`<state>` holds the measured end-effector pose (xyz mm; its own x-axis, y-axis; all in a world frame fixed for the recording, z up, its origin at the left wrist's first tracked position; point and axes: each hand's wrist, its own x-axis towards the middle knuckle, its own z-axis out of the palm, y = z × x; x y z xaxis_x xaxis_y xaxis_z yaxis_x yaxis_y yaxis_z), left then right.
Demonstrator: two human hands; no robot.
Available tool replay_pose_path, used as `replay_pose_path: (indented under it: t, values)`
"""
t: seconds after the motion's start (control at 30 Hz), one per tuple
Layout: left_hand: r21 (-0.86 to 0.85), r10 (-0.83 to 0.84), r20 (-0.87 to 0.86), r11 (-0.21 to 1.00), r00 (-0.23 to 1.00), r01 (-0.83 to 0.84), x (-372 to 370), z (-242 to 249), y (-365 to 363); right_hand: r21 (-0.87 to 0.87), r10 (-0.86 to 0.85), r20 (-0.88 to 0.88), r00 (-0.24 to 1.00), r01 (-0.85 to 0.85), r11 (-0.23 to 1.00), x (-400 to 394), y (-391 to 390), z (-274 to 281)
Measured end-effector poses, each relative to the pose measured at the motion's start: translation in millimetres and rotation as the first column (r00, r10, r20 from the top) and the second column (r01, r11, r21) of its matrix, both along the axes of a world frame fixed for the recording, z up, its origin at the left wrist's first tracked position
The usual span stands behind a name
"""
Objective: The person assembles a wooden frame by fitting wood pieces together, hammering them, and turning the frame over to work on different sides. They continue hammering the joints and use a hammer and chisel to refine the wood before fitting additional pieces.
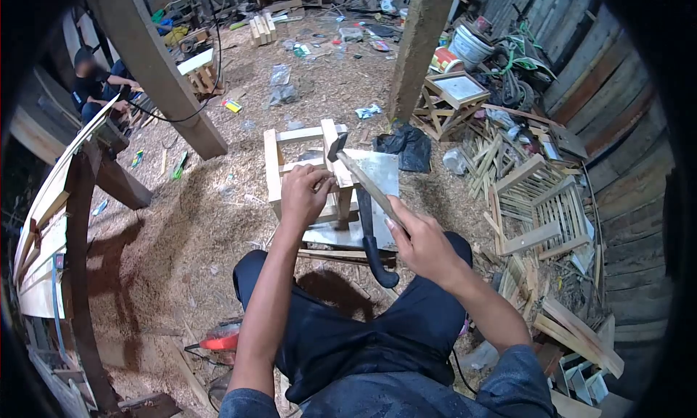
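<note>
Hammer (367, 186) in right hand (423, 242); bucket (470, 49) beyond, contents unclear.

Before you stands a pale wooden frame (273, 164) of joined bars; your hammer (371, 191), dark-headed and wooden-handled, slants with its head by the frame's right side.

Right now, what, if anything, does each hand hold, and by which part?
The right hand holds a dark-headed hammer low on its wooden handle; whether the left hand holds anything is unclear.

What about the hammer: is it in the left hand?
No, the right hand grips the hammer, its head by the wooden frame.
</note>
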<state>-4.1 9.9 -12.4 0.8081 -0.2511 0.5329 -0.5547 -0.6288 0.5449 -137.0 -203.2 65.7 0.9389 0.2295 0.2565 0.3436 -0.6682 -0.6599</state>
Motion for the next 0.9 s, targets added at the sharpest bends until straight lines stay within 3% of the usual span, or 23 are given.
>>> replay_pose_path:
  t: [0.17,0.27,0.33,0.43,0.57,0.67,0.73,0.8,0.83,0.9]
  values:
    - [0.014,0.003,-0.024,1.000,1.000,-0.003,3.4,-1.8,0.7,-0.008,0.012,0.005,1.000,-0.012,1.000,0.7,-0.4,0.4]
    - [0.001,0.011,-0.012,1.000,1.000,-0.011,1.7,-1.3,-0.5,0.024,-0.050,0.094,0.994,0.048,0.999,-0.5,4.0,3.5]
    - [0.001,0.011,-0.001,1.000,1.000,-0.011,2.9,0.5,0.4,-0.143,-0.030,-0.085,0.996,0.018,0.990,-1.2,0.2,1.5]
    - [0.022,0.013,-0.018,1.000,1.000,-0.013,2.9,1.0,-0.6,-0.019,-0.044,0.047,0.998,0.045,0.999,1.2,2.9,1.0]
    - [0.019,0.002,-0.043,1.000,0.999,-0.001,3.4,0.5,1.0,-0.141,-0.065,-0.009,0.998,0.063,0.988,-3.8,4.2,0.7]
    - [0.047,-0.026,-0.049,0.998,0.998,0.028,5.7,1.1,3.3,-0.008,-0.018,-0.020,1.000,0.018,1.000,-0.6,-0.4,3.9]
    - [0.086,-0.028,-0.061,0.996,0.998,0.034,5.5,0.2,4.4,0.075,-0.072,-0.084,0.994,0.079,0.994,-4.1,3.2,15.2]
    - [0.047,-0.036,0.228,0.999,0.973,0.026,5.1,-1.3,5.1,0.099,-0.067,-0.076,0.995,0.074,0.992,-7.4,1.5,13.1]
    - [0.048,-0.034,0.230,0.999,0.973,0.023,6.5,-1.2,7.4,0.121,-0.065,-0.065,0.996,0.072,0.990,-8.8,0.0,11.8]
    - [0.076,-0.158,-0.149,0.982,0.976,0.170,8.1,1.3,11.7,0.086,-0.036,-0.015,0.999,0.037,0.996,-10.9,-2.6,1.5]
